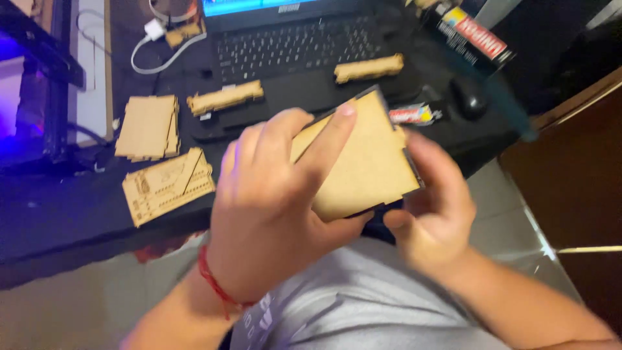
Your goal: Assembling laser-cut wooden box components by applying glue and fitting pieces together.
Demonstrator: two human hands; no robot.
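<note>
A flat laser-cut wooden panel with dark burnt edges is held up between both hands above my lap. My left hand wraps over its left side, the index finger stretched along the panel's face and the thumb under its lower edge. A red string bracelet sits on that wrist. My right hand grips the panel's right edge, fingers curled behind it. The view is blurred by motion.
On the dark desk lie a stack of wooden panels, an engraved notched wooden piece, and two narrow wooden strips on a laptop. A black mouse, a small wrapper, a dark box and white cable sit nearby.
</note>
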